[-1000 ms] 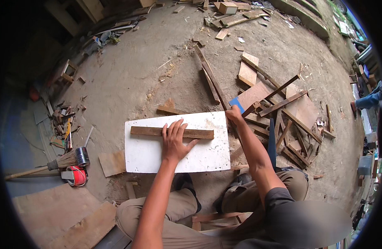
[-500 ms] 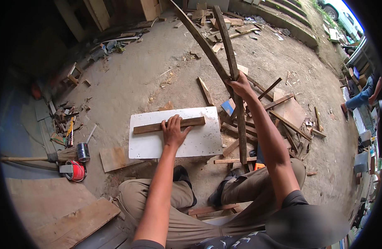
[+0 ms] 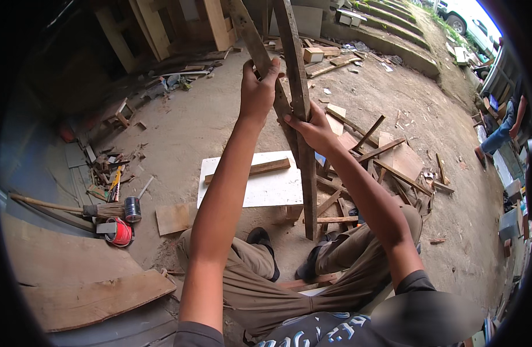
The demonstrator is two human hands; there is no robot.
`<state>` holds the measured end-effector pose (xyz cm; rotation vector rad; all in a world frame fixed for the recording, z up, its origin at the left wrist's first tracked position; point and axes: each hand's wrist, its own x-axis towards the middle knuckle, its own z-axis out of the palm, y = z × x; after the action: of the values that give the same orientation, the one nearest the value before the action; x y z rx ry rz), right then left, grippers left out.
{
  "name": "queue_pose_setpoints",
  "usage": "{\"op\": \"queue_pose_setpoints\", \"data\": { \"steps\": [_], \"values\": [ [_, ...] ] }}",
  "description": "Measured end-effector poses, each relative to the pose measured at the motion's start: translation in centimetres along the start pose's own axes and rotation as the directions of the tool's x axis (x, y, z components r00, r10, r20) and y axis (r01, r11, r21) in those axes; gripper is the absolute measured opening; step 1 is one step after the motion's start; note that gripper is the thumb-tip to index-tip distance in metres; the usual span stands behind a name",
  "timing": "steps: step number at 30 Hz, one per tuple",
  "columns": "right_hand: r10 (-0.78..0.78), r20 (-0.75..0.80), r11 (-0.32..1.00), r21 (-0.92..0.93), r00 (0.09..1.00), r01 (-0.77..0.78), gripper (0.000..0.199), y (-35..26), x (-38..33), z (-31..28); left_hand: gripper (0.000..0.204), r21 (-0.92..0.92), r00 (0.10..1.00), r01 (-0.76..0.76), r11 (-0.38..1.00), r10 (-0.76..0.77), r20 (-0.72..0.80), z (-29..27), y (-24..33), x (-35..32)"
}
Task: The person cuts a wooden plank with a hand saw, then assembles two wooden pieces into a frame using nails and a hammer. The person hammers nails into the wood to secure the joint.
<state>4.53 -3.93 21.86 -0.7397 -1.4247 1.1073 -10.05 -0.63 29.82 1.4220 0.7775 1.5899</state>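
Observation:
Two long, dark wooden strips are raised before me, crossing at a narrow angle. My left hand (image 3: pixel 259 95) is closed around the left strip (image 3: pixel 247 36) above the crossing. Lower down, my right hand (image 3: pixel 315 128) grips the right strip (image 3: pixel 295 55) near where the two meet; whether its fingers also go round the left strip is hard to see. The right strip's lower end hangs close to my knees. Beyond my feet, a short wooden piece (image 3: pixel 269 166) lies untouched on a white board (image 3: pixel 271 188), partly hidden by my left forearm.
Scrap wood (image 3: pixel 387 153) is heaped to the right of the board. At left are a broom (image 3: pixel 107 209), a can (image 3: pixel 133 209) and a red roll (image 3: pixel 122 232). Planks (image 3: pixel 98 298) lie at lower left. Concrete steps (image 3: pixel 387 43) rise behind. Another person (image 3: pixel 500 130) is at far right.
My left hand has let go of the short wooden piece and risen to grasp the left strip. Both strips, with my right hand, have shifted left. The short piece stays on the board.

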Motion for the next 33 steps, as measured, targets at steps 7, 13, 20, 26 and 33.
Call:
{"op": "queue_pose_setpoints", "data": {
  "steps": [7,13,20,26,33],
  "values": [
    [-0.047,-0.115,0.997,0.05,0.992,0.053,0.03,-3.7,-0.1,0.6,0.03,-0.066,0.988,-0.151,0.986,0.151,-0.003,-1.7,2.1,-2.2],
    [-0.127,-0.199,0.983,0.104,0.972,0.15,0.039,-7.9,1.5,-1.7,0.045,-0.098,0.991,-0.105,0.99,0.096,-0.091,-3.3,0.1,-6.3],
    [-0.136,-0.098,0.983,0.112,0.986,0.147,0.041,-7.8,2.1,1.0,0.057,-0.111,0.995,-0.027,0.993,0.016,-0.095,-1.5,-4.6,-9.7],
    [-0.137,-0.137,0.98,0.123,0.981,0.154,0.039,-4.1,0.4,1.6,0.042,-0.083,0.988,-0.089,0.993,0.078,-0.13,-0.9,-8.6,-11.8],
    [-0.177,-0.165,0.98,0.064,0.97,0.19,0.038,-4.4,0.5,2.4,0.047,0.0,0.988,-0.108,0.994,0.107,-0.107,-0.9,-11.1,-12.7]
  ]
}}
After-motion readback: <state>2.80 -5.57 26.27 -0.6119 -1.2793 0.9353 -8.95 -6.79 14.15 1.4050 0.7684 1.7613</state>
